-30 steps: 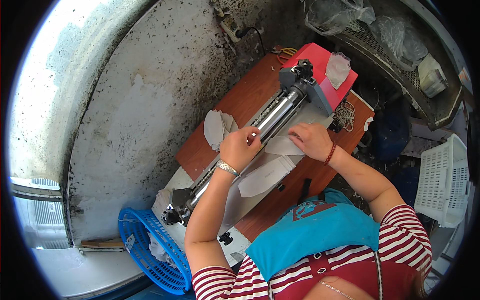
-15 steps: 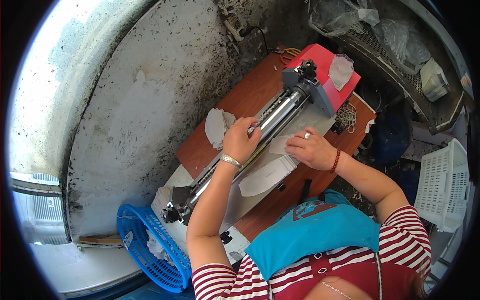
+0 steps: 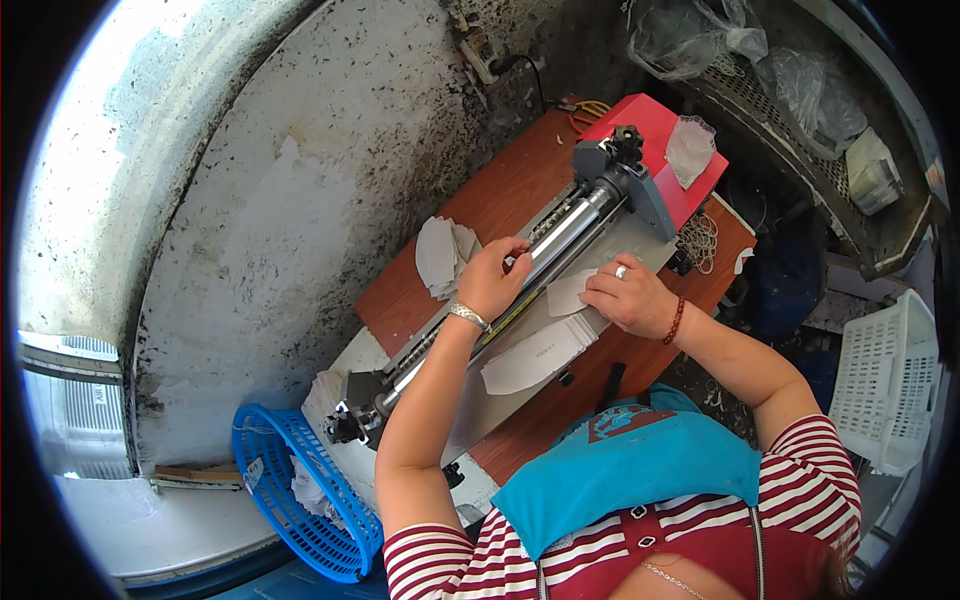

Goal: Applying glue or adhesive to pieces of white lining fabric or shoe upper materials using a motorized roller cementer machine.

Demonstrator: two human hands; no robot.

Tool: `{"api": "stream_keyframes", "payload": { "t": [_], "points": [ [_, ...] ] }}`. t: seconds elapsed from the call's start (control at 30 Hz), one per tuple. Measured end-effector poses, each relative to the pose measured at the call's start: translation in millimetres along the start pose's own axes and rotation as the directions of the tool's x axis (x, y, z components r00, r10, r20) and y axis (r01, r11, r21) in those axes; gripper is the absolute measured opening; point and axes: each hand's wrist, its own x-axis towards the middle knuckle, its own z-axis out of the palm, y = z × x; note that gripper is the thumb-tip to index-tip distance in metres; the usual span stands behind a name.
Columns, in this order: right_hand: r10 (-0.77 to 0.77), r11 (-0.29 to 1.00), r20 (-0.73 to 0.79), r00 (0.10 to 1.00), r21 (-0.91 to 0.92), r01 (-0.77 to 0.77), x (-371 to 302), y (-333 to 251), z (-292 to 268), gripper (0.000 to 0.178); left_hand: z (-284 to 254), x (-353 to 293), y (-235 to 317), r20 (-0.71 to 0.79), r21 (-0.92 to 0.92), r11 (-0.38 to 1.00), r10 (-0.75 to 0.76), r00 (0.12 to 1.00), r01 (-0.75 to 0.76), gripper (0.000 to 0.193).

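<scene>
A long machine with a shiny metal roller [image 3: 562,240] lies slantwise across the table. My left hand [image 3: 490,282] rests over the roller with its fingers curled; what they hold, if anything, is hidden. On the near side, my right hand [image 3: 632,300] pinches the right end of a flat off-white piece [image 3: 567,295], whose other end lies close to the roller. Just below that piece, a stack of similar off-white pieces [image 3: 538,358] lies fanned on the metal plate. Beyond the roller, next to my left hand, sits another loose pile of off-white pieces [image 3: 442,260].
The machine's red housing [image 3: 665,150] carries a clear plastic dish [image 3: 691,152]. At lower left, a blue basket [image 3: 300,500] holds pale scraps. A white basket [image 3: 885,380] stands at right, below a shelf with plastic bags [image 3: 815,95]. A stained wall [image 3: 300,220] rises behind the table [image 3: 520,165].
The view has shifted slightly. My left hand's fingers have moved a little over the roller. My right hand keeps its grip on the off-white piece.
</scene>
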Motion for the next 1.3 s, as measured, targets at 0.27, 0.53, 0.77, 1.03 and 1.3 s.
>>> {"api": "stream_keyframes", "payload": {
  "t": [0.27,0.53,0.77,1.03,1.3],
  "points": [
    [0.093,0.992,-0.015,0.996,-0.082,-0.094,13.8,-5.8,15.8,0.014,3.2,15.6,-7.9,0.096,0.026,0.992,-0.122,0.988,0.12,0.041],
    [0.081,0.997,-0.027,0.996,-0.017,-0.081,12.6,-11.3,16.2,0.013,3.1,35.9,-24.7,0.221,0.077,0.982,-0.184,0.958,0.171,0.041],
    [0.11,0.994,-0.096,0.989,0.014,-0.11,17.4,-10.9,21.1,0.013,5.0,45.0,-41.8,0.24,0.024,0.979,-0.203,0.949,0.204,0.04],
    [0.134,0.99,-0.025,0.991,0.056,-0.132,13.5,-14.5,15.6,0.016,2.4,56.2,-57.4,0.155,0.088,0.956,-0.289,0.945,0.278,0.031],
    [0.197,0.96,-0.026,0.98,0.207,-0.188,-0.2,-9.9,20.8,0.025,-29.1,58.1,-39.0,0.171,-0.312,0.835,-0.419,0.892,0.452,0.029]
  ]
}}
